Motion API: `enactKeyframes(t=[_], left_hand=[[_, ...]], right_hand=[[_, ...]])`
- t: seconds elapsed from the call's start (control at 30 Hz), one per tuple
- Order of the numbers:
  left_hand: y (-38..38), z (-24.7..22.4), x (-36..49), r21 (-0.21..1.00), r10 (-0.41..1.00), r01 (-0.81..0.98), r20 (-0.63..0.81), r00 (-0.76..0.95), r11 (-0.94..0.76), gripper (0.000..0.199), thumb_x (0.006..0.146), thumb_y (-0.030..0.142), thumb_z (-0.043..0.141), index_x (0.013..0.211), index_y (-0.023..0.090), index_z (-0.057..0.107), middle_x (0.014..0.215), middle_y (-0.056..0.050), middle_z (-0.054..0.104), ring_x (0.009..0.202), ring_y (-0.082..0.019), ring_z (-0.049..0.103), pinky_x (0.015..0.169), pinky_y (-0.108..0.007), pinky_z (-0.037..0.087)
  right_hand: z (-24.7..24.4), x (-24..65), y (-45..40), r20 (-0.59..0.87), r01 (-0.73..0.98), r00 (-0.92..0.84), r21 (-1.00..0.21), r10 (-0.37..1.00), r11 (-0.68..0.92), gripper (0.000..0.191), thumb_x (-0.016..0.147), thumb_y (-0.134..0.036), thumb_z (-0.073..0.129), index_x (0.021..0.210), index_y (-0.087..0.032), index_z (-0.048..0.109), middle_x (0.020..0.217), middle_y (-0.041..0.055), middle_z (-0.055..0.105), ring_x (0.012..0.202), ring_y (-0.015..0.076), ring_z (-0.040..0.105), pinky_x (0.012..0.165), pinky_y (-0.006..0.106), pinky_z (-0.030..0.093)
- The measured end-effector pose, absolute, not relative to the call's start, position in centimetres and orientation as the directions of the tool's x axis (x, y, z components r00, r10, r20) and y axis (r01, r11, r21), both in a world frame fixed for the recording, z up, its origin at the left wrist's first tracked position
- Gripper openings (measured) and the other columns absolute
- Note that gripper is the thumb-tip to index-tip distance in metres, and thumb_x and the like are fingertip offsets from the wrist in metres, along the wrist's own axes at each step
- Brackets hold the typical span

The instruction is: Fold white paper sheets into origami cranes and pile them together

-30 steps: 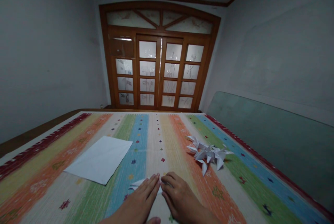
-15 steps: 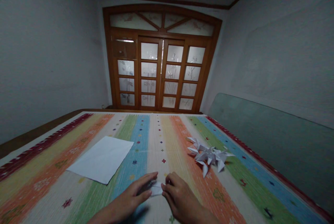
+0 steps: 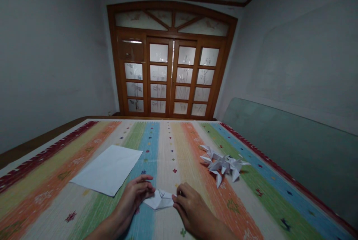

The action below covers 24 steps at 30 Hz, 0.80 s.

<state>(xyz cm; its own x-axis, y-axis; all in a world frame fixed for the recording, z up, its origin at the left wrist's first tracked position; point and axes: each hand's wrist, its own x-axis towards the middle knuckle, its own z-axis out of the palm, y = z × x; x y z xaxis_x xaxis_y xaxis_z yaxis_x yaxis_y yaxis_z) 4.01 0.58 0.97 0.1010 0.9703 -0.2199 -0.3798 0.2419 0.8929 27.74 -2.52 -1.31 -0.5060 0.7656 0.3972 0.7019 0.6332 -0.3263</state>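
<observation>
White folded paper (image 3: 159, 199) lies between the hands, steadied on the striped rug (image 3: 165, 150). The left hand (image 3: 135, 195) curls against one end, grip unclear; the right hand (image 3: 190, 210) pinches the other. Paper star (image 3: 223, 165) at 2 o'clock; blank sheet (image 3: 107, 169) at 10 o'clock.

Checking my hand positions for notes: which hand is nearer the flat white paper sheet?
Left. The left hand sits beside the sheet, off its lower right edge; the right hand is farther away, past the folded paper between them.
</observation>
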Motion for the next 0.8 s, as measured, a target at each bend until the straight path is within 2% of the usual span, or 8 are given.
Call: enactKeyframes(t=[0.1, 0.3, 0.5, 0.57, 0.6, 0.67, 0.77, 0.8], left_hand=[[0.6, 1.3, 3.6, 0.902, 0.965, -0.344, -0.246, 0.089, 0.261, 0.024, 0.059, 0.018, 0.073, 0.082, 0.015, 0.067, 0.060, -0.002, 0.070, 0.061, -0.019, 0.070, 0.066, -0.026, 0.056], [1.0, 1.5, 2.5, 0.931, 0.964, -0.251, -0.262, 0.040, 0.264, 0.021, 0.060, 0.016, 0.066, 0.081, 0.016, 0.065, 0.059, -0.002, 0.068, 0.059, -0.020, 0.071, 0.067, -0.031, 0.059], [1.3, 1.9, 2.4, 0.994, 0.997, -0.087, -0.070, -0.026, 0.068, 0.013, 0.065, 0.025, 0.070, 0.077, 0.019, 0.068, 0.058, 0.003, 0.061, 0.050, -0.017, 0.060, 0.053, -0.026, 0.050], [0.7, 2.3, 2.7, 1.000, 1.000, 0.008, 0.026, -0.003, -0.026, 0.008, 0.068, 0.026, 0.073, 0.073, 0.020, 0.071, 0.067, 0.000, 0.067, 0.064, -0.022, 0.066, 0.063, -0.030, 0.054], [0.3, 2.3, 2.9, 0.993, 0.995, 0.072, 0.092, 0.022, -0.094, 0.006, 0.070, 0.026, 0.075, 0.074, 0.021, 0.074, 0.078, -0.004, 0.071, 0.080, -0.025, 0.068, 0.075, -0.033, 0.056], [-0.6, 1.8, 3.3, 0.837, 0.911, 0.367, 0.339, 0.236, -0.407, 0.010, 0.082, 0.027, 0.070, 0.087, 0.024, 0.078, 0.098, -0.008, 0.075, 0.103, -0.031, 0.067, 0.099, -0.044, 0.051], [-1.6, 0.4, 3.9, 0.635, 0.810, 0.509, 0.389, 0.439, -0.581, 0.036, 0.083, 0.018, 0.071, 0.118, 0.028, 0.072, 0.135, -0.011, 0.066, 0.126, -0.032, 0.058, 0.110, -0.050, 0.044], [-1.8, 0.0, 4.0, 0.598, 0.801, 0.539, 0.374, 0.468, -0.594, 0.040, 0.081, 0.016, 0.073, 0.119, 0.028, 0.071, 0.138, -0.010, 0.064, 0.128, -0.032, 0.056, 0.112, -0.050, 0.043]], right_hand=[[-1.5, 27.8, -2.6, 0.397, 0.698, -0.511, -0.325, 0.762, 0.638, 0.013, 0.093, -0.007, 0.063, 0.098, -0.018, 0.068, 0.099, 0.0069, 0.064, 0.090, 0.0206, 0.059, 0.075, 0.029, 0.046], [-1.6, 27.9, -2.5, 0.385, 0.700, -0.511, -0.332, 0.769, 0.632, 0.012, 0.093, -0.008, 0.062, 0.097, -0.018, 0.067, 0.100, 0.0071, 0.064, 0.090, 0.0211, 0.059, 0.075, 0.030, 0.047], [-1.8, 27.8, -2.4, 0.382, 0.704, -0.519, -0.317, 0.765, 0.636, 0.013, 0.092, -0.007, 0.063, 0.098, -0.019, 0.067, 0.102, 0.0072, 0.064, 0.093, 0.0218, 0.060, 0.078, 0.030, 0.048], [-1.8, 27.8, -2.5, 0.373, 0.712, -0.521, -0.306, 0.767, 0.632, 0.013, 0.092, -0.007, 0.063, 0.098, -0.018, 0.067, 0.102, 0.0073, 0.064, 0.093, 0.0222, 0.060, 0.078, 0.031, 0.048], [-1.8, 27.7, -2.5, 0.369, 0.716, -0.520, -0.303, 0.770, 0.629, 0.013, 0.092, -0.007, 0.063, 0.098, -0.018, 0.067, 0.102, 0.0074, 0.064, 0.093, 0.0223, 0.060, 0.078, 0.031, 0.048], [-1.7, 27.7, -2.6, 0.364, 0.719, -0.520, -0.301, 0.773, 0.626, 0.014, 0.093, -0.007, 0.062, 0.098, -0.018, 0.067, 0.101, 0.0074, 0.064, 0.093, 0.0223, 0.060, 0.078, 0.031, 0.048], [-1.6, 27.6, -2.7, 0.365, 0.714, -0.521, -0.308, 0.771, 0.628, 0.015, 0.092, -0.007, 0.062, 0.100, -0.018, 0.067, 0.101, 0.0075, 0.064, 0.093, 0.0223, 0.060, 0.079, 0.031, 0.048], [-1.6, 27.6, -2.7, 0.367, 0.713, -0.520, -0.311, 0.772, 0.628, 0.015, 0.091, -0.007, 0.062, 0.101, -0.019, 0.067, 0.102, 0.0075, 0.064, 0.094, 0.0226, 0.060, 0.079, 0.032, 0.049]])
